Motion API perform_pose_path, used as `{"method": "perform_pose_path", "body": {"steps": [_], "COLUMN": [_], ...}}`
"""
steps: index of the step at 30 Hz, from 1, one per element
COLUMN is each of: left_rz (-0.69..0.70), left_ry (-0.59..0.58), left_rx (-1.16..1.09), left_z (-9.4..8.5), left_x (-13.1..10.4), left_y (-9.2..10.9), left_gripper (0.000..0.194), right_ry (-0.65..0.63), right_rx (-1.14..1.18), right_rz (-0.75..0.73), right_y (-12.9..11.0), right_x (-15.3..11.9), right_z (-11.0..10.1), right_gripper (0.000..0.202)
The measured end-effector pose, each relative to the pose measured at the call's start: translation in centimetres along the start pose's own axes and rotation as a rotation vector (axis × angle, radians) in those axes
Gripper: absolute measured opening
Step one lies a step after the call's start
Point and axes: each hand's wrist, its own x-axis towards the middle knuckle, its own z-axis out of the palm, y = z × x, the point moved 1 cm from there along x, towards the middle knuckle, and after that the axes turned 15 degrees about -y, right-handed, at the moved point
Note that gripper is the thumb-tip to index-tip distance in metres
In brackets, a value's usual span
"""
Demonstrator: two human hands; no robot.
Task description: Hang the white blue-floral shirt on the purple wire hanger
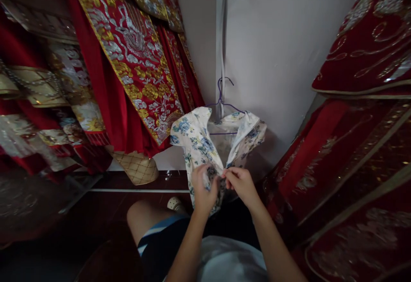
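A white garment with blue flowers (198, 138) hangs on a thin purple hanger (220, 101) in front of the wall. Its front is open in a V at the neck. My left hand (204, 190) is at the garment's left front edge, fingers curved around the cloth. My right hand (239, 182) pinches the front edge near the bottom of the V, close to the fingers of my left hand. The small part between my fingertips is too small to make out.
Red embroidered garments (138, 50) hang on the left, and more red garments (362, 55) hang on the right. A pale strap (222, 29) runs down the wall (272, 29) to the hanger. My knee and a light clog (174, 204) are below.
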Motion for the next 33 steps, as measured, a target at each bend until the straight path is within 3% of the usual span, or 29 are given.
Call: {"method": "perform_pose_path", "body": {"steps": [3,7,12,15,19,22,24,26,28,30,33], "left_rz": [0.022,-0.040,-0.094,-0.085,-0.046,0.051,0.112,0.220,0.320,0.366,0.368], "left_ry": [-0.204,-0.306,-0.504,-0.637,-0.782,-0.724,-0.600,-0.381,-0.263,-0.276,-0.319], "left_rx": [-0.131,-0.111,0.110,0.252,0.356,0.306,0.249,0.151,0.159,0.254,0.410], "left_z": [2.0,3.3,3.9,4.3,3.6,1.6,-0.3,-2.3,-3.7,-4.2,-3.6], "left_x": [-0.2,0.1,0.4,0.5,1.6,4.7,8.0,11.8,15.4,18.0,19.6], "left_y": [0.9,0.6,0.9,1.1,0.8,1.7,3.3,5.4,7.3,8.8,9.9], "left_gripper": [0.009,0.011,0.012,0.017,0.018,0.009,0.023,0.035,0.037,0.029,0.023], "right_ry": [-0.077,-0.012,0.072,0.099,0.105,0.083,0.078,0.079,0.071,0.054,0.066], "right_rx": [-0.027,0.003,-0.026,-0.024,-0.004,0.004,-0.017,-0.054,-0.096,-0.143,-0.235], "right_rz": [-0.005,0.020,-0.090,-0.145,-0.210,-0.229,-0.217,-0.219,-0.241,-0.264,-0.331], "right_y": [0.2,-2.0,-8.7,-11.7,-12.7,-12.1,-11.8,-12.0,-12.4,-12.8,-12.6], "right_x": [0.4,3.1,9.6,12.0,12.1,11.3,10.8,10.5,10.5,10.5,10.8], "right_z": [0.1,-2.1,-5.2,-5.7,-5.2,-4.6,-4.5,-4.6,-4.9,-5.2,-5.7], "right_gripper": [0.028,0.030,0.030,0.028,0.025,0.023,0.020,0.017,0.015,0.015,0.018]}}
